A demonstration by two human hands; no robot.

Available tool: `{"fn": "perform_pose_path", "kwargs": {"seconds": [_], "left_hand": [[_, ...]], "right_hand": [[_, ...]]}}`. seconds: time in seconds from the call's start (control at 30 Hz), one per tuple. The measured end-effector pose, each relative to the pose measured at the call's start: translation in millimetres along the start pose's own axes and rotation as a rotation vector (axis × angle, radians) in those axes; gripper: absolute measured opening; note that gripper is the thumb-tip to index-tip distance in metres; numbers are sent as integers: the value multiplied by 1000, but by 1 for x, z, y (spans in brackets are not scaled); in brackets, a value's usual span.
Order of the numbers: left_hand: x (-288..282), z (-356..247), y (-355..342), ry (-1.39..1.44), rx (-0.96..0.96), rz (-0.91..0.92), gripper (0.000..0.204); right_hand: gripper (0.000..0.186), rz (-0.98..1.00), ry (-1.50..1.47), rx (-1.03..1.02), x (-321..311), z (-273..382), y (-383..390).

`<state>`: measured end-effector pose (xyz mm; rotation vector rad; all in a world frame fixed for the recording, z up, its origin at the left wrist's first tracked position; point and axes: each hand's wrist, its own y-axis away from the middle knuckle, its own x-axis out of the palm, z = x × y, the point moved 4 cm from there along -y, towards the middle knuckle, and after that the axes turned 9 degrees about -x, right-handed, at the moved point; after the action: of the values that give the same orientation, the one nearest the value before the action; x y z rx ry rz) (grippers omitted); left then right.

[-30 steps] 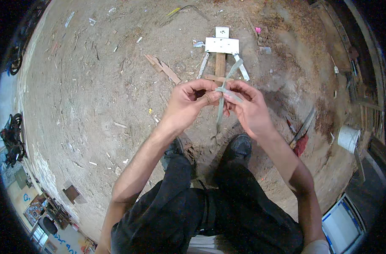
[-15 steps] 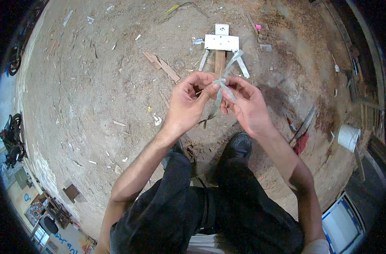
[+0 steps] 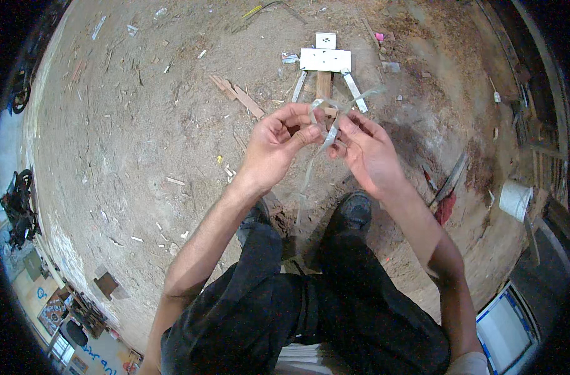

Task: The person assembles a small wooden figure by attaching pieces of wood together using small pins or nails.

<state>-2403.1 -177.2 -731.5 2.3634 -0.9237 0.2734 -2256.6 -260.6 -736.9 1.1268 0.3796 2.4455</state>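
Note:
A pale, see-through plastic strip (image 3: pixel 332 131) is looped between my two hands, above the ground in front of my knees. My left hand (image 3: pixel 274 142) pinches one side of the loop between thumb and fingers. On the other side, my right hand (image 3: pixel 374 153) has thumb and fingertips closed on the same strip. One loose end trails up to the right, and another hangs toward my shoes. Beyond the hands lies a figure-like piece of white boards (image 3: pixel 325 60) on a wooden stick (image 3: pixel 323 85), with a white slat slanting down on each side.
Splintered brown wood (image 3: pixel 238 95) lies left of the figure. A long blade (image 3: pixel 454 175) with red cloth (image 3: pixel 445 208) rests on the dirt at right, near a white bucket (image 3: pixel 515 200). Scraps litter the ground. A motorcycle (image 3: pixel 19 206) stands far left.
The strip has opened from a bunched crossing into a wider loop. One end has swung out to the right, and the lower end hangs longer. Both hands stay nearly in place.

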Motion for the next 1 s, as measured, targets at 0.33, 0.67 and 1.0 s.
{"fn": "perform_pose_path", "kwargs": {"seconds": [0.33, 0.67, 1.0], "left_hand": [[3, -6, 3, 29, 110, -90, 31], [-22, -11, 20, -138, -15, -43, 28], [-42, 14, 44, 336, -110, 153, 12]], "right_hand": [[14, -55, -85, 32, -9, -1, 1], [13, -32, -164, -6, -52, 24, -13], [12, -26, -279, 62, -24, 43, 3]]}}
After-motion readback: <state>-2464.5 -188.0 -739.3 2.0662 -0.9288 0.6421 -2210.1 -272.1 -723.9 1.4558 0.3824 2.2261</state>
